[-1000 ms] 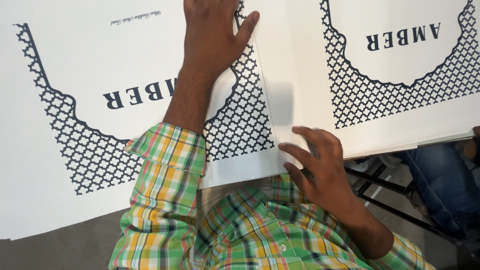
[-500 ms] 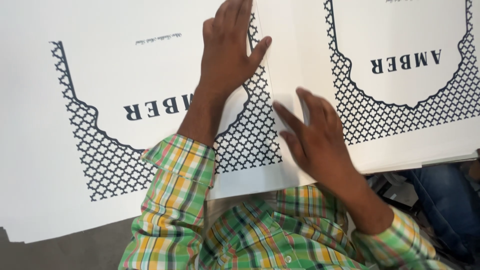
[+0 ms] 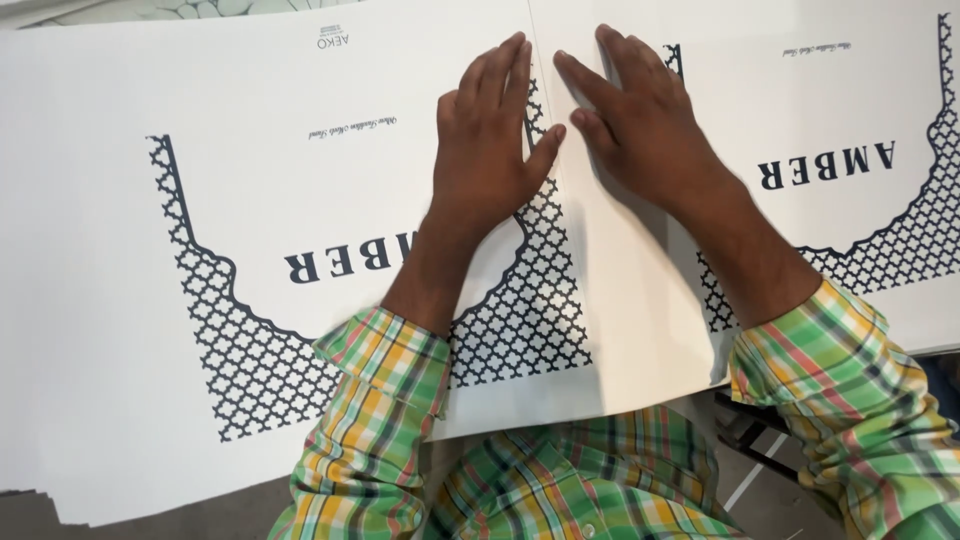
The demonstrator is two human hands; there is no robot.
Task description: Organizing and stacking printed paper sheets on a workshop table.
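Observation:
A large white printed sheet (image 3: 250, 150) with a dark lattice border and an arch shape lies flat in front of me. My left hand (image 3: 490, 150) presses flat on it, fingers together, beside a vertical crease (image 3: 545, 260). My right hand (image 3: 645, 125) lies flat just right of that crease, fingers spread and pointing away from me, on the sheet's right panel (image 3: 850, 100), which carries the same lattice print. Both wrists wear green, yellow and red plaid sleeves. Neither hand holds anything.
The sheet's near edge (image 3: 560, 415) hangs over my lap and plaid shirt (image 3: 580, 490). More white sheet edges show stacked at the lower left (image 3: 60, 505). A dark metal frame (image 3: 745, 440) and floor show at the lower right.
My right hand has come up from the sheet's near edge onto the sheet, beside the left hand at the crease. The view has shifted toward the far part of the sheet.

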